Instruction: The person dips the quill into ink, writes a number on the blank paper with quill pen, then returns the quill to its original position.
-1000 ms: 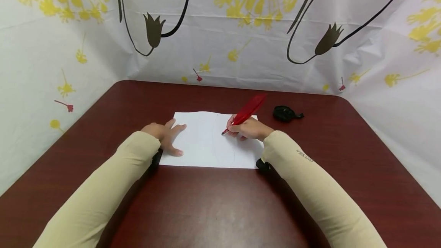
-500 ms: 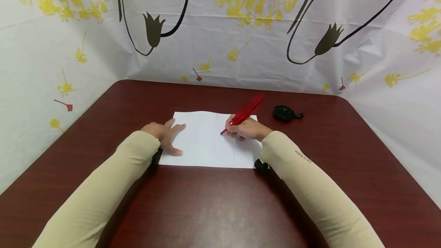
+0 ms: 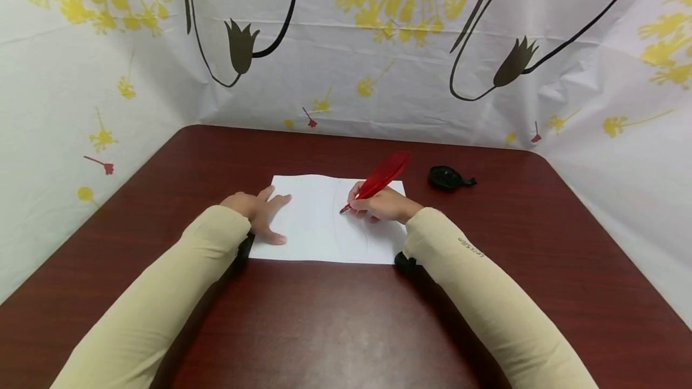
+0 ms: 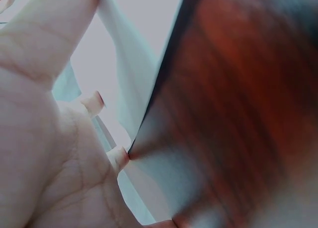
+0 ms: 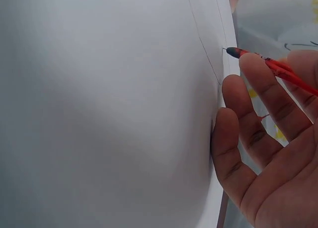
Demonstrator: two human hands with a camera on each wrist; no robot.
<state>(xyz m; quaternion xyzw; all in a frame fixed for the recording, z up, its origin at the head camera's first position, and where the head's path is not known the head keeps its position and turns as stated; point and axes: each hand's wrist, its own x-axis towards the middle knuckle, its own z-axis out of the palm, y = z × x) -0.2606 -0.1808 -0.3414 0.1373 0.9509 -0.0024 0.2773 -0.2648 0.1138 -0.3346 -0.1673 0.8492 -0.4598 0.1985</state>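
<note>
A white sheet of paper lies on the table, with thin curved lines drawn on its right half. With its fingers spread, my left hand rests on the left edge of the sheet. My right hand pinches a red feather pen between thumb and fingers, its dark tip at the middle right of the paper. In the right wrist view the pen points at the sheet near a drawn line, while the other fingers lie loosely bent by the paper. Whether the tip touches is hard to tell.
A small black object with a short stub lies behind the right hand on the dark red-brown table. A white patterned cloth hangs along the table's back and sides.
My right hand and the feather pen have shifted slightly to the left across the paper. The left hand has kept its place on the sheet.
</note>
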